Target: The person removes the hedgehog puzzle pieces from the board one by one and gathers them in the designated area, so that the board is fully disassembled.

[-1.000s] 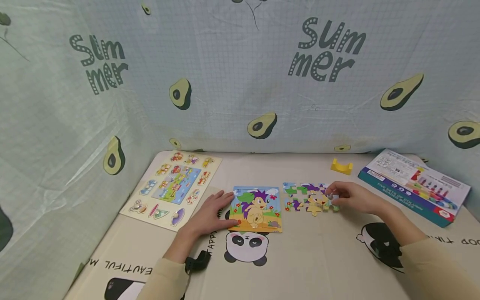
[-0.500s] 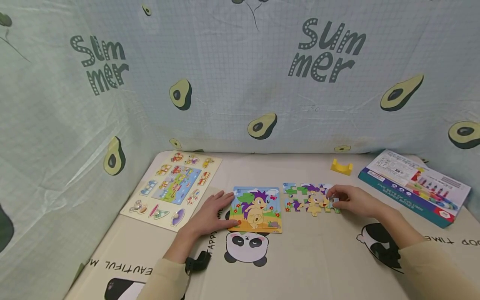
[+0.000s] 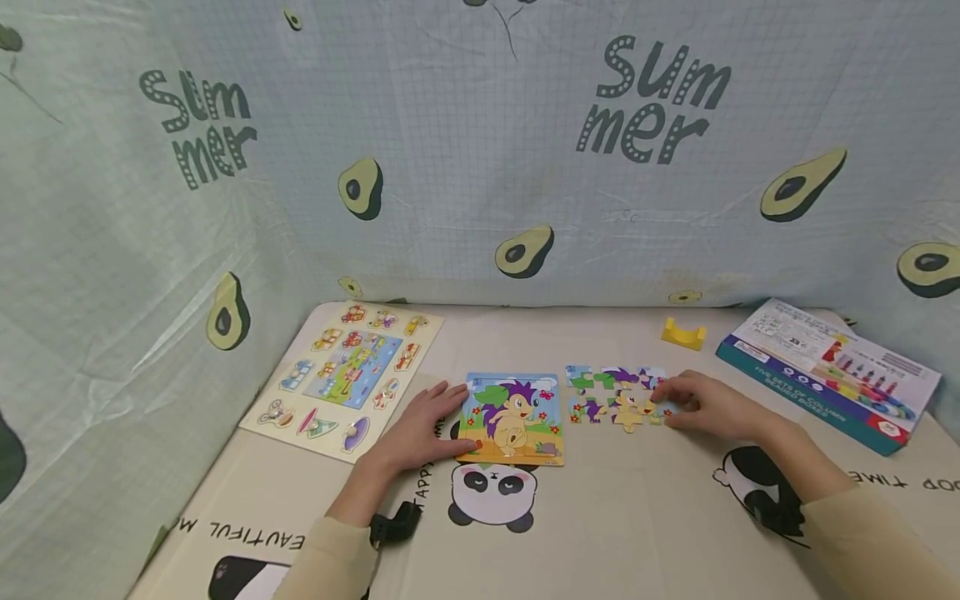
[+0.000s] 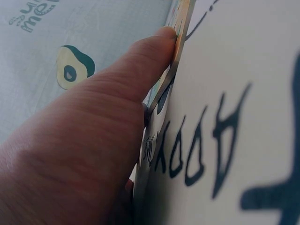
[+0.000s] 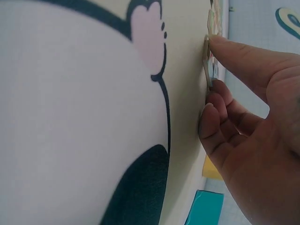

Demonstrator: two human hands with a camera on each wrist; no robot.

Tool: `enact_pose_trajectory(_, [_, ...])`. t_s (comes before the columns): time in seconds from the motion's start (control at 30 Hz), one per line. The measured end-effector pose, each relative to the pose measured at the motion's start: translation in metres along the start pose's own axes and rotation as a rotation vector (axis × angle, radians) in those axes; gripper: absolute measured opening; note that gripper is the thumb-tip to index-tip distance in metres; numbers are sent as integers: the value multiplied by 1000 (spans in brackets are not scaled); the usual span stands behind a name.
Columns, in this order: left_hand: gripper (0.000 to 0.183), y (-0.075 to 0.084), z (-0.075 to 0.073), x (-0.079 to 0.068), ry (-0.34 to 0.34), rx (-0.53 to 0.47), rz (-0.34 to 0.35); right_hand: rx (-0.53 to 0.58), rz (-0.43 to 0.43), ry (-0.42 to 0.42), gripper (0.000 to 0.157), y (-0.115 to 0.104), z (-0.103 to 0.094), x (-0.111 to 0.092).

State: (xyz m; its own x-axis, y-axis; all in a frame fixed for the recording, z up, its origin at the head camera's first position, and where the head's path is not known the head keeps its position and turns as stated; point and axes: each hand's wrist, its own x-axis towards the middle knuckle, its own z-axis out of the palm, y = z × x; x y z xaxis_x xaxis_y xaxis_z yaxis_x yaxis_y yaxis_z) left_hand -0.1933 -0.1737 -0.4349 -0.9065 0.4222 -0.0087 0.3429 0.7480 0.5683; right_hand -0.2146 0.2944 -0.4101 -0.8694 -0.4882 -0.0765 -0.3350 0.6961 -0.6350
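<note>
A square hedgehog picture puzzle [image 3: 517, 421] lies flat at the table's middle. My left hand [image 3: 418, 427] rests spread at its left side, thumb on the lower left corner; the left wrist view shows the thumb [image 4: 154, 51] along the board's edge. Just right of the board, loose jigsaw pieces [image 3: 626, 404] lie in two rows showing parts of the same hedgehog. At the right end of these rows, my right hand [image 3: 708, 407] pinches a puzzle piece [image 5: 206, 61] between thumb and curled fingers, low at the tabletop. The fingers cover much of that piece in the head view.
A wooden peg puzzle board [image 3: 352, 371] with vehicle and toy shapes lies at the left. Behind the right hand stands a yellow curved block [image 3: 683, 334]. A blue and white box [image 3: 828, 375] lies at the right. A patterned cloth wall [image 3: 450, 167] closes off the back.
The piece under my right hand has settled flat against the right end of the rows. The right hand has shifted slightly right. My left hand stays put.
</note>
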Motion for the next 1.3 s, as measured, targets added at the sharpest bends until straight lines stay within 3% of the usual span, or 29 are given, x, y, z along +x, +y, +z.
enact_pose_trajectory(0.53, [88, 1, 0, 1, -7, 3, 14, -16, 17, 31, 30, -4, -1, -3])
enact_pose_trajectory(0.7, [88, -1, 1, 1, -1, -2, 31, -27, -12, 96, 35, -17, -4, -4])
enact_pose_trajectory(0.9, [87, -3, 2, 1, 4, -1, 42, 17, -105, 128, 40, -34, -3, 2])
enact_pose_trajectory(1.3, [85, -5, 1, 2, 11, -40, 53, 112, -158, 149, 46, -73, 19, 32])
